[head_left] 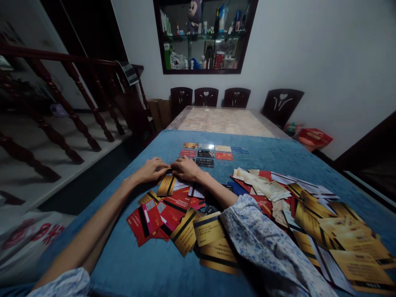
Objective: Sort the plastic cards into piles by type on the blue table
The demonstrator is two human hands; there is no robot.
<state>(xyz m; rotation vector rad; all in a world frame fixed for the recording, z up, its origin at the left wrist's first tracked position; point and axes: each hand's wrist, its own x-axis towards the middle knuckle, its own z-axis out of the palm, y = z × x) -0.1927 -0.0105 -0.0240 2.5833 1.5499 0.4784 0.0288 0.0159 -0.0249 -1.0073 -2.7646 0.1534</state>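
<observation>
Cards (178,202) are lying in a loose pile on the blue cloth (130,268) of the bench (222,119), between the two forearms. Red, gold and pale ones are overlapping there, several showing dark stripes. At the far end of this pile, the left hand (155,168) and the right hand (185,168) are meeting at their fingertips, backs facing up. A thin gold edge (169,167) is showing between them. Too little of it is appearing to settle how either grip is standing, so I cannot tell whether the hands are grasping it or only touching it. Just past the right hand, eight cards are sitting apart in rows (204,154): four in the farthest, three in the middle, one dark card nearest. Beyond the right sleeve (262,243), a wider heap (318,210) is covering the right side of the bench, mostly gold, with red and white pieces among them. Past the far end, chairs (230,97) are standing below a cabinet (201,71). On the left, a railing (62,57) is running along, and a white bag (31,235) with red print is sitting low beside the bench
</observation>
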